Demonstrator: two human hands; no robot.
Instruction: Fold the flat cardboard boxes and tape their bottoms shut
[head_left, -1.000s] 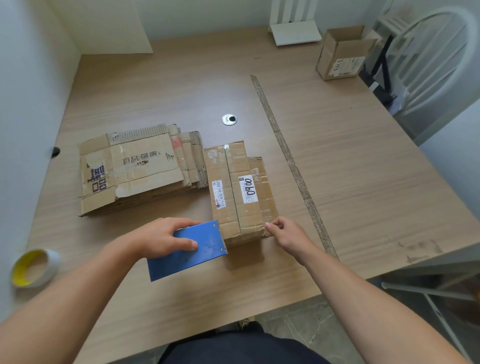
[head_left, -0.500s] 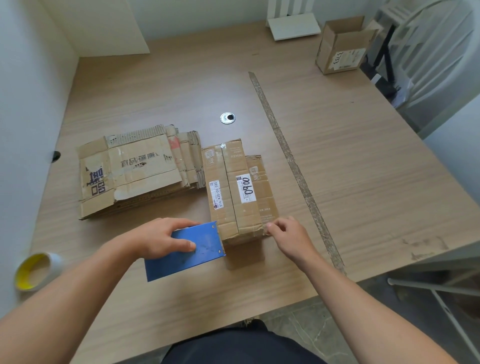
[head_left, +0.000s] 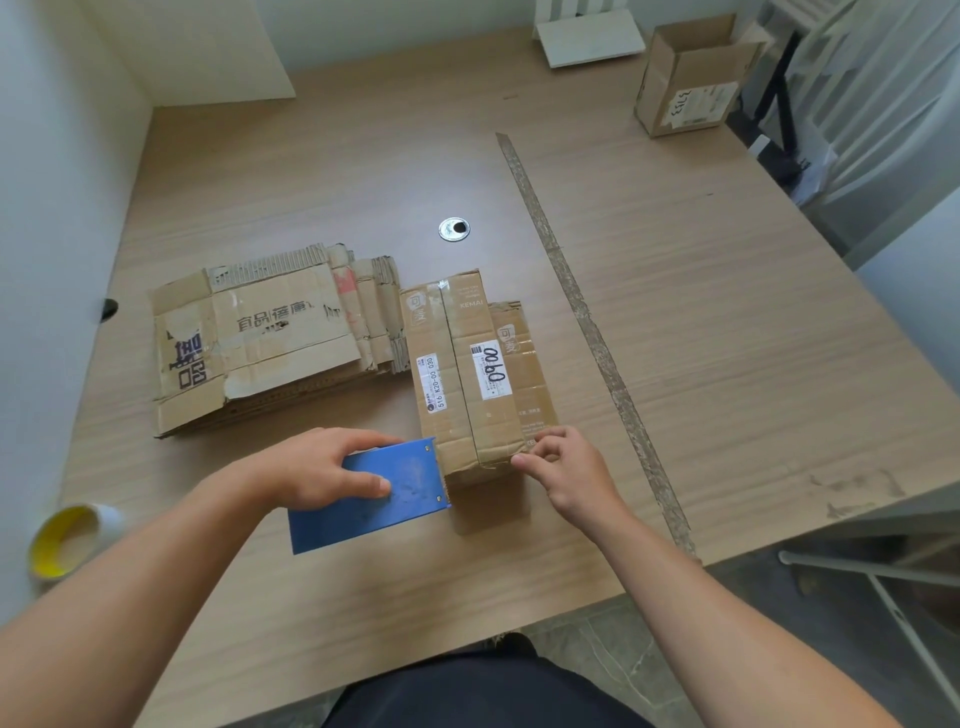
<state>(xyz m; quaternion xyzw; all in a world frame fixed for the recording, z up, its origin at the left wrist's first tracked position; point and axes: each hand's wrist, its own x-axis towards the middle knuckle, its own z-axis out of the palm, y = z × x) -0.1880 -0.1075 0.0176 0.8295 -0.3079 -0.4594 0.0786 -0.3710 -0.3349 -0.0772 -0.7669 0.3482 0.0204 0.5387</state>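
While left hand (head_left: 317, 467) grips blue flat-sided tape dispenser (head_left: 387, 501) against near end of brown labelled cardboard box (head_left: 465, 374), right hand (head_left: 569, 470) pinches its near right corner; box sits just beside flattened cardboard stack (head_left: 260, 338).

The tape dispenser (head_left: 374, 493) is blue. The brown box (head_left: 457, 426) bears white labels (head_left: 491, 370) with black print. The cardboard stack (head_left: 270, 338) is brown with dark lettering. The table (head_left: 701, 322) is pale woodgrain. The tape roll (head_left: 67, 540) is yellow inside, perhaps white outside.
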